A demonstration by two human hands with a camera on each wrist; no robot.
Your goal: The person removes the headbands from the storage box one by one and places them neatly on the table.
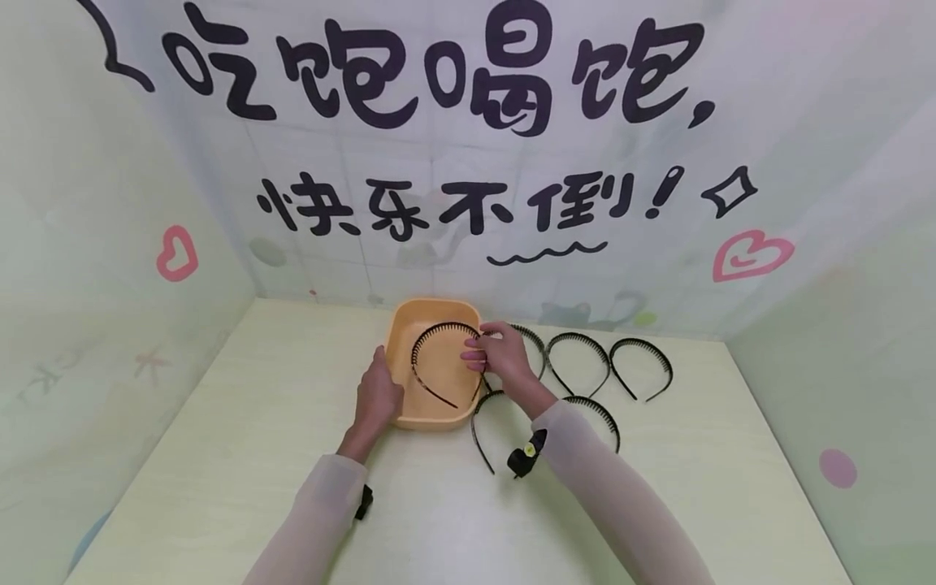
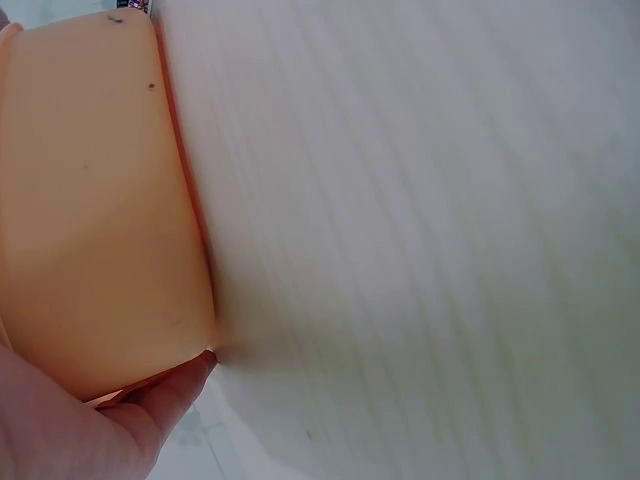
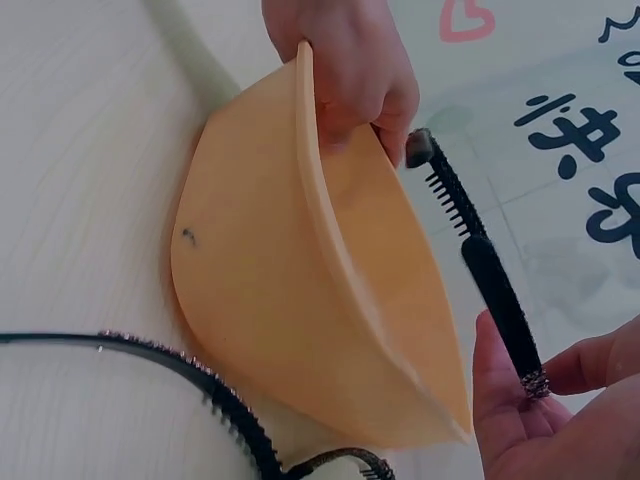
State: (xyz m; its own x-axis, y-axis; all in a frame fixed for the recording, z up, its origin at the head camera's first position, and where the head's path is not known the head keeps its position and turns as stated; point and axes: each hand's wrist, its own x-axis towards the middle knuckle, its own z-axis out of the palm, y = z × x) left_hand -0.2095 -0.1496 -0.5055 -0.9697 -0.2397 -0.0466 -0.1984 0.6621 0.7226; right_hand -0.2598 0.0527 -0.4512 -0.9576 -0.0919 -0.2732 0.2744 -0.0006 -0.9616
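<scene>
An orange plastic basin (image 1: 433, 305) stands on the table towards the back wall. My left hand (image 1: 378, 395) grips its left side; in the right wrist view the thumb side of that hand (image 3: 350, 70) reaches over the rim. My right hand (image 1: 506, 357) pinches a black toothed headband (image 1: 439, 327) near one end, and the band is held up over the basin. The right wrist view shows this headband (image 3: 505, 305) between thumb and fingers, apart from the basin wall (image 3: 255, 220). Fingertips of my left hand (image 2: 165, 405) touch the basin's outside (image 2: 90, 220).
More black headbands lie right of the basin: one (image 1: 578, 336) in the back row, another (image 1: 642, 348) at its right end, and two nearer, at left (image 1: 478, 439) and partly under my right forearm (image 1: 603, 414). Printed cloth walls (image 1: 468, 268) enclose the table (image 1: 431, 520).
</scene>
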